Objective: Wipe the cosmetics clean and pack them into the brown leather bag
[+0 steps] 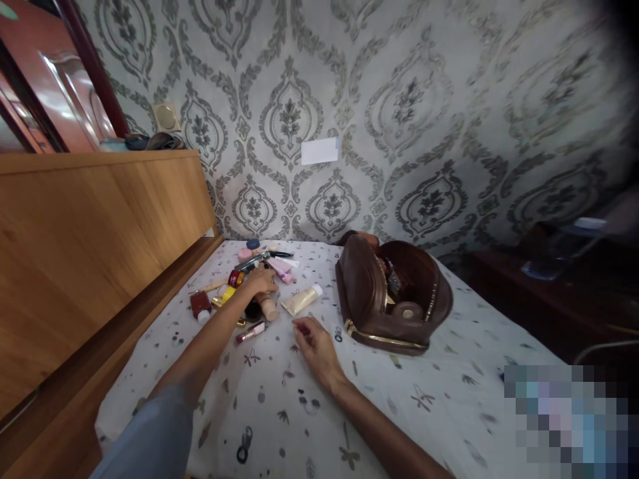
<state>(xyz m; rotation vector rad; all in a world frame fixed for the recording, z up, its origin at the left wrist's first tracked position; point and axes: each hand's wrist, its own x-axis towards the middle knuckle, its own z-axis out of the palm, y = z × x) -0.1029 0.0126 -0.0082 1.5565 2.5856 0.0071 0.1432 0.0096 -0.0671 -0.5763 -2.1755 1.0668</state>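
Left hand [260, 281] down among the cosmetics [268, 307], back of the hand toward us. Its fingertips are hidden in the pile, so we cannot tell whether it grips anything. Right hand [317, 349] lower and nearer us over the printed sheet [269, 426], fingers loosely curled, nothing seen in it. Beyond its fingertips lies the cream tube [302, 299], white cap pointing toward the bag.

We note the brown bag [367, 293] to the right of both hands, mouth unzipped, something glinting inside; too dim to name. Left of the pile: red bottle [200, 305] on its side. Nearest us: slim lip tube [250, 332], lying alone. Pink tubes [280, 267] sit just past the left hand, jars [253, 244] by the wall.

Step in hand, as we judge it: handling small items in the pile, the left hand doing the work. Next move would call for fingertips closing on one piece only, lifted straight up so that its neighbours do not roll.
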